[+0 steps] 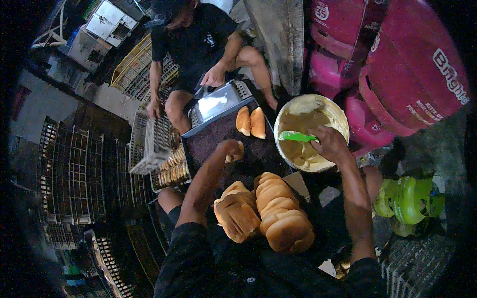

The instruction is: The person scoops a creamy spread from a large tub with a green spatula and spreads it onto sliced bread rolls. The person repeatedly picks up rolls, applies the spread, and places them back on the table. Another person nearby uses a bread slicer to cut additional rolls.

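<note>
My right hand [330,142] grips a green spatula [297,136] over a round white tub [346,121] of pale cream [304,119]. Cream coats the spatula's blade. Over a tray of dark crumbs [211,136], my left hand [232,150] is closed; pale bits show at its fingers, but the hand hides most of what it holds. Two golden bread rolls [250,122] lie side by side on the crumbs, beyond that hand. Closer to me are two rows of stacked buns [285,213], between my forearms.
Opposite me sits a person in a dark shirt [198,37], one hand near a shiny metal box [217,105]. A crate [149,144] and filled rolls [172,166] are at left, beside racks [74,174]. Pink gas cylinders [397,69] and a green one [410,201] stand at right.
</note>
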Available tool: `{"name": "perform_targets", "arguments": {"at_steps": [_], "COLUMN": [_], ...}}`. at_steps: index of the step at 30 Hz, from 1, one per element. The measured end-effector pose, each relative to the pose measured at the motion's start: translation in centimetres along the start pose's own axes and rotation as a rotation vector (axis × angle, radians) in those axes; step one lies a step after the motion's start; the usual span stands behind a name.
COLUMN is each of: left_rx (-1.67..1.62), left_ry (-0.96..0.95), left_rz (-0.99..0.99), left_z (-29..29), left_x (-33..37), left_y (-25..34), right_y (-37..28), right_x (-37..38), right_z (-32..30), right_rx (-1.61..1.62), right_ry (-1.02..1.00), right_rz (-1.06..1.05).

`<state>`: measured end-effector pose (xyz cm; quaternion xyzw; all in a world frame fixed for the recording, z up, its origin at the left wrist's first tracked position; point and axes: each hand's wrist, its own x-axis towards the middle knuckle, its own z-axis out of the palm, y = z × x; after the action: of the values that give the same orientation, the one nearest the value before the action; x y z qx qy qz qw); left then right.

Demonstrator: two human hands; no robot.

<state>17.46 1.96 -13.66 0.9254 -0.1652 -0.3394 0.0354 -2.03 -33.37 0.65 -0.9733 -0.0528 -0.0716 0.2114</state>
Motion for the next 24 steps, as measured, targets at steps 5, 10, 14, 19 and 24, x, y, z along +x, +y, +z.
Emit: {"name": "perform_targets", "arguments": {"at_steps": [5,10,14,19,24], "left_rx": [-0.333,-0.466,-0.217,0.1,0.172], "left_ry": [0.387,0.218,0.653,0.761,0.593], "left_rz": [-0.035,0.434,0.455,0.463,0.314], "left_z": [-4.1,0.5,3.8,11.5,8.9], "left_x": [-2.2,-14.2,-27.1,-32.3,-33.6], "left_y": [-0.3,2.5,6.5,6.3,8.6], "right_y": [2.3,1.2,3.3,7.1,-0.8], "right_x": [0.8,-0.3,-4.3,-5.6,-5.0], "right_z": [0.1,-4.0,-5.2,3.2,4.8], "right_rx": [-0.066,-0.163,-0.279,-0.405,-0.342], "right_ry": [-0.147,-0.256,-0.117,-0.283,-0.439], "right_rz": [0.142,0.505,0.605,0.627,0.334]}}
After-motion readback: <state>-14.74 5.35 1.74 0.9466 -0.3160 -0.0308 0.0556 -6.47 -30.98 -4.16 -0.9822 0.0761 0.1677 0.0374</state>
